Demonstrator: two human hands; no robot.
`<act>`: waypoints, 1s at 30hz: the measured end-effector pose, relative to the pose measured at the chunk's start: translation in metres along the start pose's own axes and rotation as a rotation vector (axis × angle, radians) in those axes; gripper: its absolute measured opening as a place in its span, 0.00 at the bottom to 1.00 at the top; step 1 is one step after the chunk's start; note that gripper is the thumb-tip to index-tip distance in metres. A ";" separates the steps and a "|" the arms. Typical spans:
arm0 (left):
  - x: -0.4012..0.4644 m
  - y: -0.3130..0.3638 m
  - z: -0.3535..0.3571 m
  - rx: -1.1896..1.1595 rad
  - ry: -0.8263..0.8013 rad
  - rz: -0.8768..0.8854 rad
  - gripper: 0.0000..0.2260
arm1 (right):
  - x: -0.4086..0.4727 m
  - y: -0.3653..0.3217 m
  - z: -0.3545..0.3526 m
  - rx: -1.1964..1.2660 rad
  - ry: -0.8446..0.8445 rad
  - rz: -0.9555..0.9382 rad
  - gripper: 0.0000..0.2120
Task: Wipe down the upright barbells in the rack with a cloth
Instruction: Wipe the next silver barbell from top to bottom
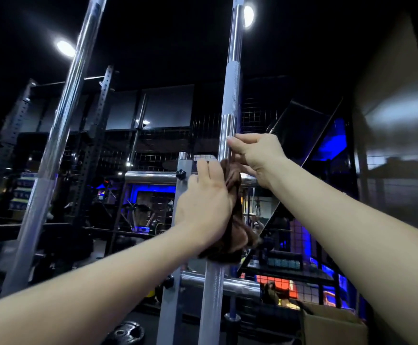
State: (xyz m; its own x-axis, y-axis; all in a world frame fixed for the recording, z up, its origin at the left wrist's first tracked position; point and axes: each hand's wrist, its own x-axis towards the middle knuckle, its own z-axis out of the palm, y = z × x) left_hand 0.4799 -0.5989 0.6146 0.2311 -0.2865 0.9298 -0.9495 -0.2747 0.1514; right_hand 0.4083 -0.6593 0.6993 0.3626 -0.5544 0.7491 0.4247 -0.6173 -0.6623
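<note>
Two chrome barbells stand upright. The nearer barbell [230, 90] rises through the middle of the view, and the other barbell [61, 125] leans at the left. A dark brown cloth [237, 230] is bunched around the middle barbell. My left hand [203, 205] presses the cloth against the bar with its fingers fairly straight. My right hand [255, 153] sits just above, fingers curled round the smooth part of the bar and touching the cloth's top edge. The bar behind the cloth is hidden.
The grey rack post [178, 245] with chrome cross bars [150, 177] stands just left of the middle barbell. A cardboard box [332, 324] is at lower right, a weight plate [126, 333] on the floor. A perforated power rack [96, 135] and wire-mesh partitions stand behind.
</note>
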 end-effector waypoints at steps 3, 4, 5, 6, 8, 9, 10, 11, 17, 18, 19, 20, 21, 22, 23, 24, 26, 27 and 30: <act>-0.021 -0.007 0.002 0.043 -0.049 0.022 0.15 | -0.009 0.007 0.002 0.024 -0.022 -0.003 0.10; -0.016 -0.007 0.000 0.023 -0.048 0.015 0.15 | -0.010 0.006 0.002 0.023 -0.020 -0.007 0.10; -0.005 -0.005 -0.002 -0.011 -0.032 0.005 0.16 | -0.009 0.004 0.002 0.016 -0.008 -0.013 0.10; 0.010 -0.002 -0.007 -0.050 -0.005 -0.011 0.17 | -0.008 0.004 0.003 0.003 0.009 -0.025 0.10; 0.042 0.005 -0.017 -0.088 0.047 -0.038 0.17 | -0.003 0.002 0.003 -0.012 0.055 -0.053 0.08; 0.052 0.008 -0.019 -0.088 0.067 -0.040 0.17 | 0.000 0.001 0.003 0.001 0.080 -0.052 0.09; 0.053 0.009 -0.019 -0.088 0.077 -0.038 0.17 | 0.001 0.000 0.003 0.023 0.091 -0.034 0.09; 0.048 0.007 -0.017 -0.089 0.074 -0.032 0.18 | 0.001 0.001 0.004 0.046 0.085 -0.011 0.09; -0.025 -0.014 0.004 -0.139 -0.104 -0.020 0.18 | -0.010 0.012 0.005 0.010 0.043 0.045 0.07; -0.026 -0.014 0.002 -0.155 -0.129 -0.029 0.19 | -0.011 0.012 0.006 -0.011 0.052 0.039 0.06; -0.024 -0.013 0.000 -0.175 -0.160 -0.034 0.20 | -0.012 0.010 0.007 -0.028 0.058 0.035 0.04; -0.023 -0.011 -0.004 -0.209 -0.194 -0.051 0.22 | -0.013 0.007 0.007 -0.044 0.056 0.029 0.02; -0.021 -0.011 -0.006 -0.255 -0.219 -0.087 0.25 | -0.014 0.006 0.007 -0.059 0.051 0.024 0.03; -0.019 -0.009 -0.008 -0.306 -0.241 -0.142 0.28 | -0.015 0.004 0.006 -0.069 0.045 0.016 0.04; -0.017 -0.007 -0.010 -0.346 -0.237 -0.199 0.30 | -0.016 0.003 0.006 -0.068 0.034 0.015 0.03; -0.012 -0.004 -0.011 -0.361 -0.208 -0.229 0.30 | -0.017 0.002 0.005 -0.064 0.028 0.019 0.03; 0.006 0.003 -0.013 -0.345 -0.077 -0.249 0.25 | -0.016 0.002 0.006 -0.072 0.020 0.007 0.05; 0.016 0.007 -0.015 -0.315 -0.009 -0.257 0.23 | -0.016 0.002 0.006 -0.083 0.019 -0.006 0.06; 0.015 0.012 -0.014 -0.163 0.096 -0.233 0.22 | -0.015 0.002 0.008 -0.066 0.006 0.001 0.04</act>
State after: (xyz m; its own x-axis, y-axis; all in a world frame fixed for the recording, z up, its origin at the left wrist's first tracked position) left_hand 0.4691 -0.5935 0.6352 0.4330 -0.1425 0.8901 -0.8966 -0.1693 0.4091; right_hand 0.4099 -0.6476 0.6865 0.3577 -0.5588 0.7482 0.3684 -0.6518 -0.6629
